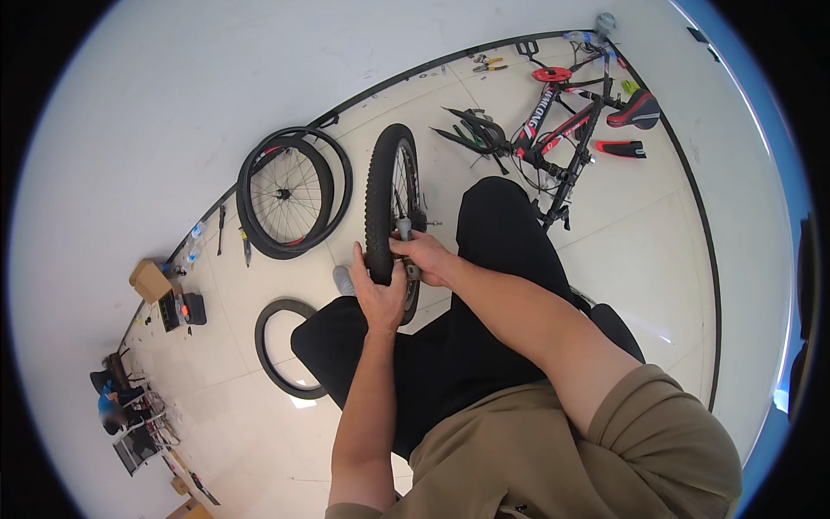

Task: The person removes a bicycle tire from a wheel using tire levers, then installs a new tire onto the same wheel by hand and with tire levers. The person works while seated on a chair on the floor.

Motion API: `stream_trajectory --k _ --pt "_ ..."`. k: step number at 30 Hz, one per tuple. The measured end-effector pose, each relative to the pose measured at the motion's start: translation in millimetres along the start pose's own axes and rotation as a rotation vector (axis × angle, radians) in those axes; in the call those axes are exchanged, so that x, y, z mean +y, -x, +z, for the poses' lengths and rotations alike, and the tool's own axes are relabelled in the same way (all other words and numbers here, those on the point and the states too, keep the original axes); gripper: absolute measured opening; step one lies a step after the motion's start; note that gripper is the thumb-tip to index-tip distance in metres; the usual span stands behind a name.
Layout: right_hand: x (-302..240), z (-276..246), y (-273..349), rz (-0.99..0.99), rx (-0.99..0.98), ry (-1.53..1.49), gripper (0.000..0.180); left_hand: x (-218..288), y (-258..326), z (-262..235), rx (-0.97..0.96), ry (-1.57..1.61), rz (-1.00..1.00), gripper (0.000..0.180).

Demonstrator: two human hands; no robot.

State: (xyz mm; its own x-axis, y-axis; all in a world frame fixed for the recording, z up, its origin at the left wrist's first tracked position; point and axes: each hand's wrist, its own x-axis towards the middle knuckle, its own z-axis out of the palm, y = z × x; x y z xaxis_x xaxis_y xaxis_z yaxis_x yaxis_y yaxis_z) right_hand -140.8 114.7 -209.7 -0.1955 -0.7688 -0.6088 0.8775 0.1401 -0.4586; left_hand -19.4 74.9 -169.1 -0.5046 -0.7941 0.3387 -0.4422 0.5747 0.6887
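A bicycle wheel [378, 186] with a knobbly black tyre stands upright between my legs, seen nearly edge-on. My left hand [380, 297] wraps around the near part of the tyre, thumb on one side and fingers on the other. On the wheel's right side, at the rim, my right hand [424, 258] closes on a grey tool [404, 227] with a rounded end. Its grip covers most of the tool, so the exact kind does not show. Spokes and the hub lie just beyond my right hand.
A red and black bicycle frame [553, 121] lies far right beside a saddle [634, 110]. Another spoked wheel [284, 195] leans at the far wall. A loose tyre [268, 350] lies left of my knee. Pliers [490, 66], an opened cardboard box [151, 281] and a seated person [112, 411] are farther off.
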Motion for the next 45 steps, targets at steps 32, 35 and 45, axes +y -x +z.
stream_trajectory --k 32,35,45 --pt "-10 12 16 -0.065 0.177 0.225 0.032 -4 9 -9 -0.096 0.429 -0.476 0.038" --pt "-11 10 19 -0.155 0.267 0.188 0.03 -8 16 5 -0.081 0.396 -0.448 0.045" --pt "-34 6 28 -0.149 0.089 0.253 0.036 20 19 4 -0.121 0.368 -0.433 0.047"
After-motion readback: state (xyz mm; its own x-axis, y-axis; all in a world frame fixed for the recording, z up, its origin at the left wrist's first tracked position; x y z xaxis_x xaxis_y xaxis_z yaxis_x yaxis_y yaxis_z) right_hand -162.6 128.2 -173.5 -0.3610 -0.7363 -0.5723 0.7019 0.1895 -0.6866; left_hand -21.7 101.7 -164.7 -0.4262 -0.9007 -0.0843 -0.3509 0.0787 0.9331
